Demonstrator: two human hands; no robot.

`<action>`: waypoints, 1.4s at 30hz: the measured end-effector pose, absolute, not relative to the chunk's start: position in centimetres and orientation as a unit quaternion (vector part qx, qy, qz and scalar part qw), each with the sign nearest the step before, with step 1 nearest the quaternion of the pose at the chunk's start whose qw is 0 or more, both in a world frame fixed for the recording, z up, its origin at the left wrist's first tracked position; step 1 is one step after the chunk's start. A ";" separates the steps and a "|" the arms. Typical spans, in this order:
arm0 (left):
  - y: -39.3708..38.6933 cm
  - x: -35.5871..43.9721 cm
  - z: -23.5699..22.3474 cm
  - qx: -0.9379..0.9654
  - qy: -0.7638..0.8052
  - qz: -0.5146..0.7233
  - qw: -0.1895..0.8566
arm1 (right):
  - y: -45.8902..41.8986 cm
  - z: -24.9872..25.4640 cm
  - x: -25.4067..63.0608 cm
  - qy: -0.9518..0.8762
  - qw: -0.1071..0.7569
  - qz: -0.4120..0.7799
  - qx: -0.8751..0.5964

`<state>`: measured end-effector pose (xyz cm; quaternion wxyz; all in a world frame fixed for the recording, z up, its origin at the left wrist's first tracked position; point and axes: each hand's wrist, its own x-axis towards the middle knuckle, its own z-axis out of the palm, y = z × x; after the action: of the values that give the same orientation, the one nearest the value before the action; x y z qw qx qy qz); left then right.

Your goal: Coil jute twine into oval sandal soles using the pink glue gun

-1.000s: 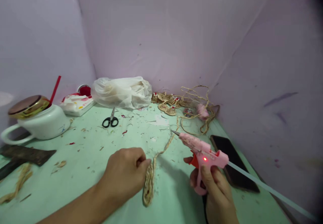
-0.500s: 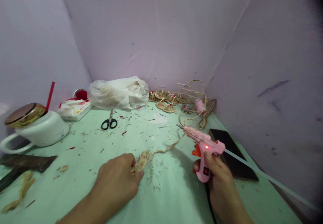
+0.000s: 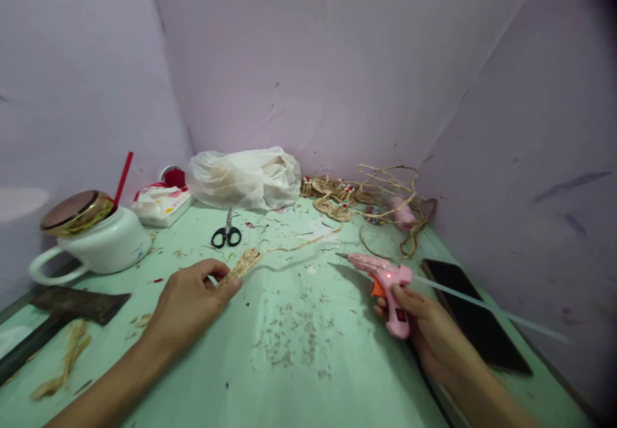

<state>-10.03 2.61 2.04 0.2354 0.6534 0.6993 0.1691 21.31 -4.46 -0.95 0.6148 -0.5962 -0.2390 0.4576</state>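
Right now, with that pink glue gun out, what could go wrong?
The pink glue gun in the right hand has its red light on, so its metal tip may be hot enough to burn skin.

The thin strand running from the rope bundle in the left hand could snag if pulled.

A small handicraft work corner — whether in a home or a workshop cannot be told. Stained lilac walls [image 3: 313, 62] rise around a green tabletop [image 3: 231, 351] strewn with scraps [image 3: 67, 367]. Craft gear marks it: a pink glue gun [image 3: 385, 280] at right, scissors [image 3: 227, 232] left of centre, a hatchet-like tool [image 3: 81, 303] near left — and beaded twine pieces [image 3: 332, 206] at the far side.
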 end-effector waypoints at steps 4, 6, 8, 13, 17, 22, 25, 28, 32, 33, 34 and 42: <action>1.5 -9.6 1.9 0.692 0.656 0.175 0.243 | -1.1 -0.2 22.0 -0.295 0.520 0.487 -0.637; 1.1 -9.5 2.0 0.708 0.638 0.163 0.255 | 0.1 -0.2 21.6 -0.327 0.473 0.480 -0.662; 0.8 -9.5 2.2 0.726 0.617 0.144 0.267 | 0.8 -0.3 21.0 -0.364 0.421 0.450 -0.698; 0.7 -9.4 2.7 0.752 0.583 0.103 0.288 | 1.2 0.8 20.1 -0.451 0.259 0.258 -0.814; 0.8 -9.3 2.6 0.753 0.582 0.088 0.295 | -0.9 2.8 18.8 -0.508 0.180 0.124 -0.833; 0.6 -8.9 2.6 0.768 0.560 0.051 0.307 | -4.0 2.6 14.9 -0.777 0.303 -0.053 -0.549; 0.4 -8.7 2.3 0.780 0.539 0.049 0.316 | -4.1 0.9 13.3 -0.839 0.290 0.011 -0.460; 0.3 -8.9 1.7 0.786 0.529 0.051 0.317 | -3.6 -0.7 12.7 -0.842 0.237 0.036 -0.484; 0.3 -9.1 1.4 0.795 0.518 0.038 0.313 | -3.3 -1.6 12.5 -0.836 0.233 0.043 -0.495; 0.3 -9.1 1.5 0.797 0.518 0.037 0.308 | -3.4 -1.6 12.5 -0.833 0.236 0.049 -0.498; 0.3 -9.1 1.5 0.798 0.520 0.036 0.303 | -3.4 -1.5 12.5 -0.830 0.239 0.057 -0.500; 0.0 -8.5 1.2 0.805 0.527 0.051 0.265 | -3.4 -1.8 12.2 -0.835 0.231 0.039 -0.498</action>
<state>-8.48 -0.04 1.24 0.2653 0.8055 0.5274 0.0514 12.20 -3.39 -1.79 0.2314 -0.4977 -0.8350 0.0389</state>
